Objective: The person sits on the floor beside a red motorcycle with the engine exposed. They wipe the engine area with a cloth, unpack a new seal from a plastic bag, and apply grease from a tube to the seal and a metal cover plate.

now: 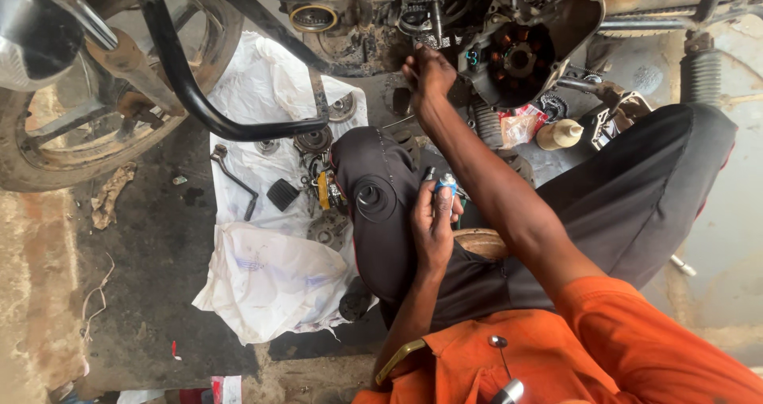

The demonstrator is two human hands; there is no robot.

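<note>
Engine's sitting wide open here: side cover is off, so the stator (518, 58) with its copper coils is showing in the open casing (576, 22), and a bunch of parts are already lying out on the white sheet (270, 285). So I'd say teardown is mostly done and the fiddly inside work is what's going on now. The right hand (429, 74) is reaching up into the greasy guts just left of the stator, fingers curled in on something I can't make out, so can't tell if it's gripping anything. The left hand (433, 225) is resting by the knee, closed around a small blue-and-silver tool (447, 184). Nothing is going back on yet, so reassembly looks like it's all still ahead. Around it: a gear (313, 140), a black rubber pad (282, 193) and a bent lever (234, 177) on the sheet, a small bottle (560, 134) by the right leg, front wheel (87, 126) off to the left. The black crash bar (191, 94) is crossing over the sheet, and the person's own knee is crowding the parts pile.
</note>
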